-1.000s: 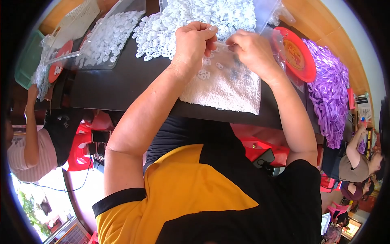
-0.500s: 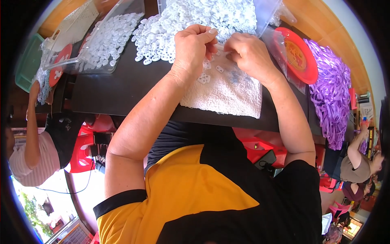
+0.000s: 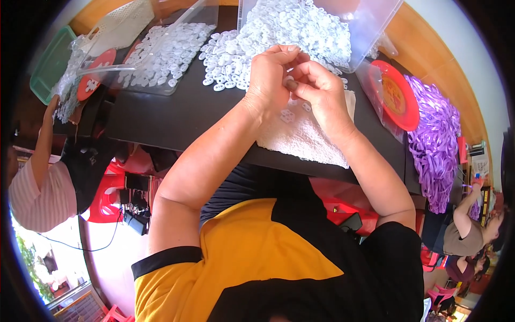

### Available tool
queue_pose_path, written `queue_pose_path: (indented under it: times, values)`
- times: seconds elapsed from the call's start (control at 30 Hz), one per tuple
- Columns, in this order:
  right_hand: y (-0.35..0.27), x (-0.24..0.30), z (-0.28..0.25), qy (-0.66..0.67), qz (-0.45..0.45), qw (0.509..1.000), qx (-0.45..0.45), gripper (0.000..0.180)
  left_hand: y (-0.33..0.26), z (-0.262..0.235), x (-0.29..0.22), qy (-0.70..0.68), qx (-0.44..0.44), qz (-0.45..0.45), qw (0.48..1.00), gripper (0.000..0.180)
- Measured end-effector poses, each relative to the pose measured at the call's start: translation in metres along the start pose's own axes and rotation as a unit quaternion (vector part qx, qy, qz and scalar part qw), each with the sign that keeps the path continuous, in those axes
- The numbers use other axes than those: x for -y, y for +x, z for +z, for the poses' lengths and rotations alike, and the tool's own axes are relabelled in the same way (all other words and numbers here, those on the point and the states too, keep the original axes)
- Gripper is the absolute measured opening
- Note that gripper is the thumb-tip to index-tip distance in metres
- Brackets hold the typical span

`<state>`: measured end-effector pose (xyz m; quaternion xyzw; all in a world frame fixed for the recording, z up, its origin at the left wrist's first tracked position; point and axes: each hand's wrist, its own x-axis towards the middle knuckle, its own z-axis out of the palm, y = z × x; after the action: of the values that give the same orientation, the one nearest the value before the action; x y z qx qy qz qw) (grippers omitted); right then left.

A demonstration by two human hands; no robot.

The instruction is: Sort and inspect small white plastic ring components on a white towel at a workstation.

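Both of my hands meet above the upper part of a white towel (image 3: 306, 137) on the dark table. My left hand (image 3: 271, 72) is closed, its fingers curled and partly hidden behind the hand. My right hand (image 3: 323, 92) is closed too, thumb and fingers pinched together against the left fingers. A small white bit shows at the right thumb tip, apparently one of the oval plastic pieces with two holes. A few such white pieces (image 3: 287, 116) lie on the towel below. Just beyond my hands spreads a large heap of these pieces (image 3: 300, 29), spilling out of a clear plastic bin (image 3: 370, 40).
Another clear container (image 3: 129, 68) with white pieces lies at the left. A red plate (image 3: 410, 102) and a pile of purple ribbons (image 3: 434, 139) are at the right. One co-worker's arm (image 3: 45, 131) reaches in at the far left; another person (image 3: 466, 225) sits far right.
My right hand has moved in against my left, so their fingertips now meet. The view has shifted, moving the table and heap a little rightward in the picture.
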<state>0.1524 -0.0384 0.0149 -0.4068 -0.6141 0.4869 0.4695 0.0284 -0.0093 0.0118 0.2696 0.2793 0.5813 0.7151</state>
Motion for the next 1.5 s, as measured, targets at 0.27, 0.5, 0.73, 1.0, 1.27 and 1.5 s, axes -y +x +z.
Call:
queue_pose_path:
  times: [0.27,0.5,0.73,1.0,1.27,1.5]
  values:
    - [0.003,0.011,-0.014,-0.542,-0.368,0.755,0.026,0.011,0.001,-0.001,-0.002,0.002,-0.002,-0.03,1.0,0.01]
    - [0.001,-0.005,-0.015,-0.453,-0.319,0.832,0.027,0.011,0.004,-0.003,0.004,0.02,-0.005,-0.028,0.999,0.016]
    - [0.001,0.003,-0.015,-0.347,-0.216,0.912,0.041,0.016,0.008,-0.006,0.014,-0.023,0.003,-0.023,0.999,0.012]
    - [0.009,0.002,-0.007,-0.112,-0.079,0.988,0.077,0.01,0.005,-0.001,0.011,-0.073,-0.012,-0.003,0.997,0.01]
    - [-0.003,0.007,-0.009,-0.013,0.012,0.999,0.042,0.011,0.001,0.002,0.01,-0.008,-0.012,0.006,1.0,0.012]
    - [0.008,0.022,-0.062,-0.051,0.001,0.997,-0.057,0.017,-0.005,0.008,0.015,0.198,-0.003,0.134,0.971,0.016]
